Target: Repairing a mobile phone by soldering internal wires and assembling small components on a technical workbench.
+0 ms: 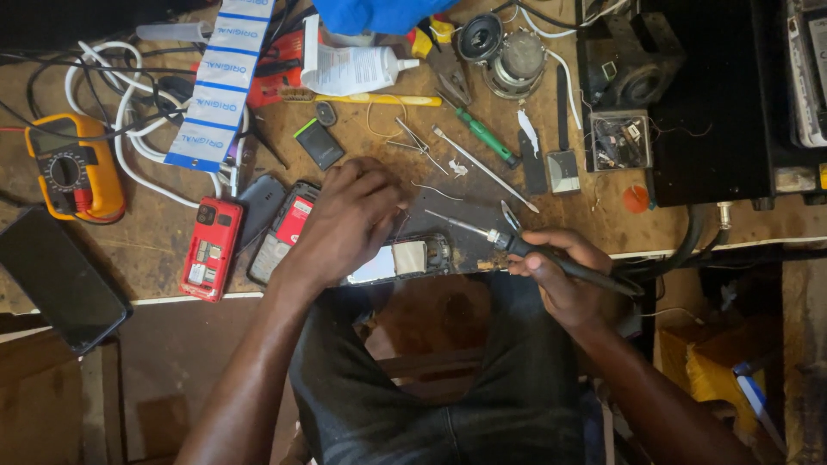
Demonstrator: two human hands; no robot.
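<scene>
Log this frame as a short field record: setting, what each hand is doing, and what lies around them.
setting: cluttered wooden workbench
left hand: pressed down on an opened phone board
right hand: grips a soldering iron, tip aimed toward the board
left of hands: red opened phone, yellow multimeter, dark phone
behind hands: green screwdriver, tweezers, white glue bottle

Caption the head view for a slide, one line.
Left hand steadies an opened phone on the bench while right hand holds a soldering iron beside it.
</scene>
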